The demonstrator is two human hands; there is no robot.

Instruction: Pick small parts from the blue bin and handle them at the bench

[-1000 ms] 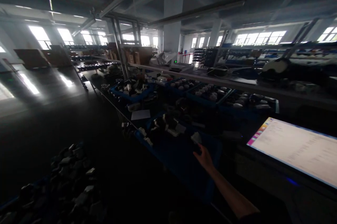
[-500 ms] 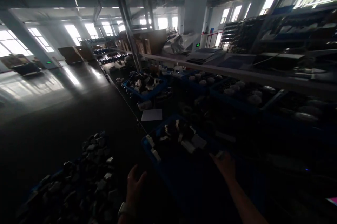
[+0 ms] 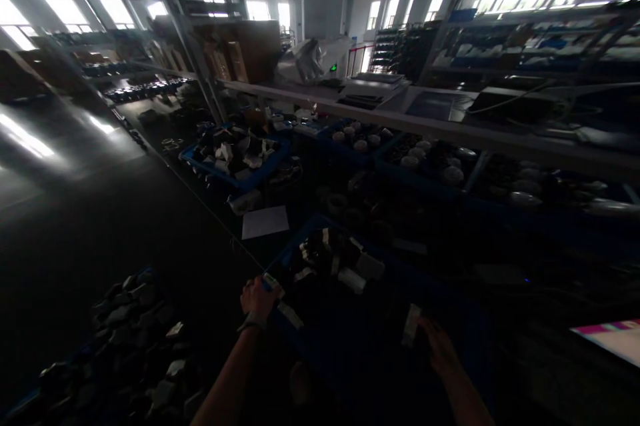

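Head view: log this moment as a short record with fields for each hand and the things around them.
left hand: at near corner of blue bin, gripping a small pale item; watch on wrist
right hand: over the bin, holding a pale flat part
bin contents: dark and pale parts
left of bin: pile of dark parts
behind: white sheet, shelf
light: dim

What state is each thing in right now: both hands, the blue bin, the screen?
left hand: gripping the blue bin's near-left corner
right hand: holding a small pale part
blue bin: partly filled with parts
screen: lit
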